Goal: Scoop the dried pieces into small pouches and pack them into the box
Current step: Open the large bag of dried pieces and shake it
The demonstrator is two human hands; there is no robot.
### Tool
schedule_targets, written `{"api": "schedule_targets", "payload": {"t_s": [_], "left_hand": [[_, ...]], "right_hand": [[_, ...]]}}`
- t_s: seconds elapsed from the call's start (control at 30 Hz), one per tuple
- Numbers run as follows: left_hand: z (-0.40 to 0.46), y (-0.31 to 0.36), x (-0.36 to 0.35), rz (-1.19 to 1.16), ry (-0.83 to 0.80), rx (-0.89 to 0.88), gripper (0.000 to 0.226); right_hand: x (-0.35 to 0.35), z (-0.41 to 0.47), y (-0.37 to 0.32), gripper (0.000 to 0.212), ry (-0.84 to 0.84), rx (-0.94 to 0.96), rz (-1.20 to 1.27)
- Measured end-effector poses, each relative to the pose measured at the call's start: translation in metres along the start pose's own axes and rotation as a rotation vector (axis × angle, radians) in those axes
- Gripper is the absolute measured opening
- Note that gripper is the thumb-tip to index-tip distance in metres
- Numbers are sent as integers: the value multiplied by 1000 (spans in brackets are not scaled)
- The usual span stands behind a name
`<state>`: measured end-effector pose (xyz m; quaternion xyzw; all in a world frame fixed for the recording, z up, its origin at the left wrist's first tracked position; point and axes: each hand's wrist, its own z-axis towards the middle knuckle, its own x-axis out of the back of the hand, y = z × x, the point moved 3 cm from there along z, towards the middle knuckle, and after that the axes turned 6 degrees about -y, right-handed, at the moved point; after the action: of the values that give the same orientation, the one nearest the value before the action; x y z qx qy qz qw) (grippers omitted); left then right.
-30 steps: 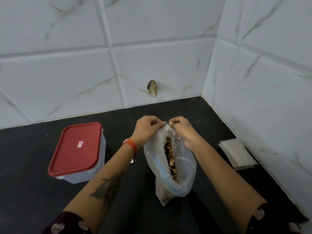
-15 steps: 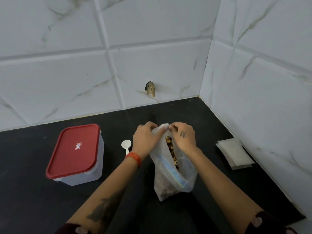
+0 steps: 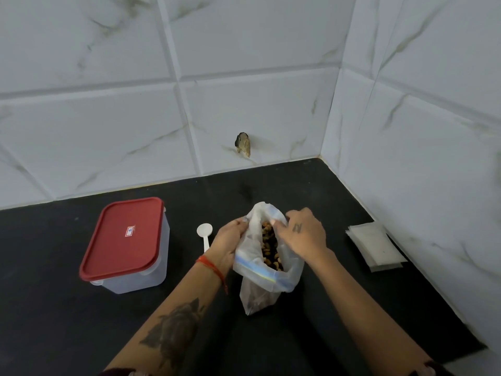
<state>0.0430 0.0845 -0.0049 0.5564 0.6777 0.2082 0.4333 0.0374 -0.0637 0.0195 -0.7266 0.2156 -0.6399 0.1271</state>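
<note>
Dried pieces (image 3: 269,246), brown and tan, sit inside a clear plastic bag (image 3: 260,278) standing upright on the black countertop (image 3: 54,321), roughly centre of view. Bag mouth is spread open; a blue zip strip runs along its folded-down near edge. More pieces show dimly through the bag's lower part.

Left hand (image 3: 226,246) grips the bag's left rim, fingers curled round the plastic near the top. Red thread band on that wrist; dark tattoo on the forearm.

Right hand (image 3: 301,234) holds the right rim, fingers bent over the edge and pinching the plastic at the mouth. Small dark mark on the back of this hand. Both hands pull the opening apart, pieces visible between them.

White plastic spoon (image 3: 205,234) lies flat on the counter just left of the left hand, bowl pointing toward the wall, handle partly hidden behind the wrist.

Box (image 3: 127,246), translucent with a red lid (image 3: 123,237) closed on it, stands further left, well apart from the bag. A small label sits on the lid; print too small to read.

Stack of small white pouches (image 3: 375,246) lies flat to the right, near the side wall.

White marble-pattern tiles (image 3: 244,77) behind and to the right; a chipped hole (image 3: 242,144) in the back wall tile above the counter.
</note>
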Motion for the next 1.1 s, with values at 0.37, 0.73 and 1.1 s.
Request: {"api": "schedule_targets", "payload": {"t_s": [0.37,0.73,1.1], "left_hand": [[-40,4,15,513,115,-257,10],[-24,-40,2,-420,-154,60,41],[-57,-29,6,150,-70,-4,24]], "right_hand": [[-14,-16,16,13,-62,-340,1069],[-20,-32,27,29,-136,-393,966],[-21,-61,26,10,-155,-194,753]]}}
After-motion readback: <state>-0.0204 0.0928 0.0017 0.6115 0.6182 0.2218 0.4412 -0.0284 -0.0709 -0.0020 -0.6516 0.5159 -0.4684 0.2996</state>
